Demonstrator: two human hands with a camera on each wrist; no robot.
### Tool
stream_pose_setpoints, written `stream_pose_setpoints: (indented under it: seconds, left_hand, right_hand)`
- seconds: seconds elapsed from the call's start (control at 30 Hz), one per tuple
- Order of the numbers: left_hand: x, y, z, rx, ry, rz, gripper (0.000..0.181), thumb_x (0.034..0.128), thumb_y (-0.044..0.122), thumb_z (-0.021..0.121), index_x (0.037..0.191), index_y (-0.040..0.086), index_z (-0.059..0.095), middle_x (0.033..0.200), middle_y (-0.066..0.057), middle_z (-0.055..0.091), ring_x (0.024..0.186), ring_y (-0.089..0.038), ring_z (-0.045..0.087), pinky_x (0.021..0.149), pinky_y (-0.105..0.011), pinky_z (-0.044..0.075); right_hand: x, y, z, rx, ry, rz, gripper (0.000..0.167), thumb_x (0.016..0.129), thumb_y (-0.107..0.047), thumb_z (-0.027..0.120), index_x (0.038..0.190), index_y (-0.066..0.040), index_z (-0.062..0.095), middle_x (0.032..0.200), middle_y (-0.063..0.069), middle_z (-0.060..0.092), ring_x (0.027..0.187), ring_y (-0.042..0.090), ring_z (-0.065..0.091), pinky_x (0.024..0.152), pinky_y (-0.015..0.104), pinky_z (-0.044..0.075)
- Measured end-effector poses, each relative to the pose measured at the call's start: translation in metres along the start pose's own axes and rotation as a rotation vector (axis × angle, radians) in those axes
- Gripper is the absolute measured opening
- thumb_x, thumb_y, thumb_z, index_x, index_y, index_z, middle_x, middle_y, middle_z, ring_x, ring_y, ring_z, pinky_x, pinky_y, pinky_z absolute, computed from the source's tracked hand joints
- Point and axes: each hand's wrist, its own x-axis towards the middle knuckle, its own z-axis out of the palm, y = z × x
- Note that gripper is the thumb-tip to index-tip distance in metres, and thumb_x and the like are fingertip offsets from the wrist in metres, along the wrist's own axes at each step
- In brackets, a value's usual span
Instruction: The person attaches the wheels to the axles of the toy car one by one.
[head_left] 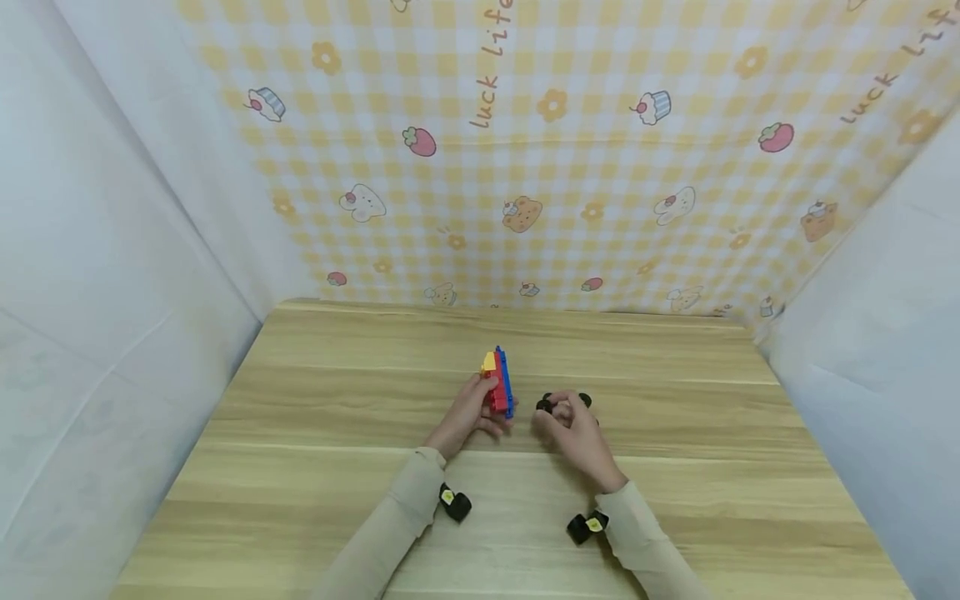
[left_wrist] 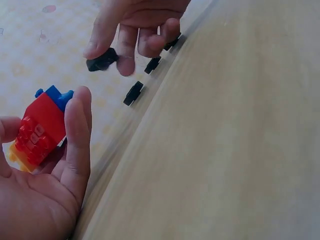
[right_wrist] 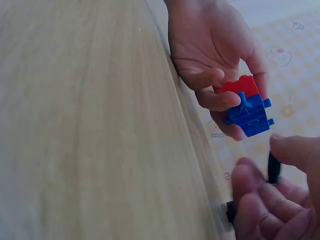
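My left hand [head_left: 468, 412] grips a toy vehicle body [head_left: 499, 392] made of red, yellow and blue building blocks, tilted on its side. Blue pegs stick out from its base [right_wrist: 252, 117] in the right wrist view. To its right, my right hand [head_left: 576, 433] pinches a small black wheel [left_wrist: 102, 60] between thumb and fingertip, a short gap away from the blocks. Beyond that hand, more black wheels [left_wrist: 133, 93] rest on the table; the hand partly covers them in the head view, where one wheel [head_left: 585, 401] shows at its far side.
The wood-grain table [head_left: 337, 400] ends at a yellow checked cloth [head_left: 480, 175] hanging at the back. White sheets [head_left: 97, 275] hang at both sides. Each sleeved wrist wears a small black device [head_left: 455, 503].
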Motion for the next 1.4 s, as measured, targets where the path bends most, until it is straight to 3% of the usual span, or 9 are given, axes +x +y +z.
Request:
stream_pose_setpoints:
  seconds: [0.1, 0.3, 0.53, 0.73, 0.87, 1.1, 1.4]
  left_hand:
    - [0.003, 0.0, 0.001, -0.011, -0.02, 0.017, 0.055, 0.1041, 0.048, 0.042, 0.146, 0.013, 0.035, 0.121, -0.021, 0.069, 0.072, -0.019, 0.073, 0.057, -0.031, 0.058]
    - [0.015, 0.0, 0.004, -0.049, -0.027, 0.062, 0.048, 0.1044, 0.035, 0.045, 0.144, 0.011, 0.035, 0.119, -0.021, 0.066, 0.072, -0.017, 0.069, 0.059, -0.032, 0.057]
    - [0.037, 0.003, 0.009, -0.096, -0.03, 0.113, 0.05, 0.106, 0.037, 0.044, 0.148, 0.01, 0.035, 0.095, -0.005, 0.064, 0.074, -0.015, 0.066, 0.066, -0.031, 0.058]
    - [0.044, 0.003, 0.005, -0.089, -0.023, 0.111, 0.051, 0.1067, 0.038, 0.043, 0.147, 0.006, 0.036, 0.093, -0.004, 0.065, 0.073, -0.014, 0.066, 0.066, -0.03, 0.058]
    - [0.048, 0.004, -0.002, -0.055, -0.007, 0.127, 0.05, 0.1066, 0.04, 0.043, 0.144, 0.006, 0.038, 0.091, -0.004, 0.065, 0.075, -0.014, 0.065, 0.068, -0.03, 0.058]
    - [0.065, 0.009, -0.005, -0.072, -0.045, 0.113, 0.047, 0.1071, 0.035, 0.044, 0.144, 0.006, 0.04, 0.097, -0.003, 0.064, 0.079, -0.013, 0.065, 0.072, -0.028, 0.057]
    - [0.062, 0.004, -0.002, -0.087, -0.069, 0.112, 0.047, 0.105, 0.035, 0.05, 0.141, 0.005, 0.044, 0.106, -0.005, 0.065, 0.085, -0.014, 0.067, 0.079, -0.028, 0.058]
  right_hand:
    - [0.006, 0.003, 0.0, 0.111, -0.008, -0.007, 0.039, 0.099, -0.027, 0.062, 0.128, -0.007, 0.046, 0.08, 0.015, 0.064, 0.063, 0.019, 0.064, 0.056, 0.026, 0.052]
    - [0.023, -0.001, 0.007, 0.291, -0.022, -0.001, 0.035, 0.104, -0.021, 0.054, 0.13, 0.0, 0.043, 0.094, 0.027, 0.065, 0.065, 0.015, 0.062, 0.055, 0.027, 0.052]
    - [0.052, -0.007, 0.018, 0.437, 0.084, -0.014, 0.037, 0.101, -0.031, 0.06, 0.127, -0.007, 0.05, 0.092, 0.001, 0.07, 0.07, 0.011, 0.062, 0.061, 0.023, 0.051]
    - [0.059, -0.009, 0.023, 0.459, 0.097, 0.026, 0.035, 0.1, -0.029, 0.062, 0.126, -0.007, 0.053, 0.088, -0.005, 0.07, 0.07, 0.01, 0.063, 0.061, 0.022, 0.051]
    - [0.062, -0.012, 0.026, 0.487, 0.068, 0.049, 0.034, 0.099, -0.028, 0.062, 0.126, -0.008, 0.054, 0.089, -0.002, 0.07, 0.07, 0.01, 0.063, 0.061, 0.023, 0.052]
    - [0.072, -0.014, 0.027, 0.472, 0.061, 0.064, 0.032, 0.099, -0.025, 0.063, 0.123, -0.005, 0.054, 0.085, 0.002, 0.066, 0.068, 0.012, 0.062, 0.06, 0.023, 0.052]
    - [0.063, -0.014, 0.022, 0.389, 0.06, 0.038, 0.027, 0.1, -0.024, 0.061, 0.117, -0.004, 0.057, 0.089, 0.006, 0.067, 0.071, 0.013, 0.064, 0.06, 0.024, 0.053]
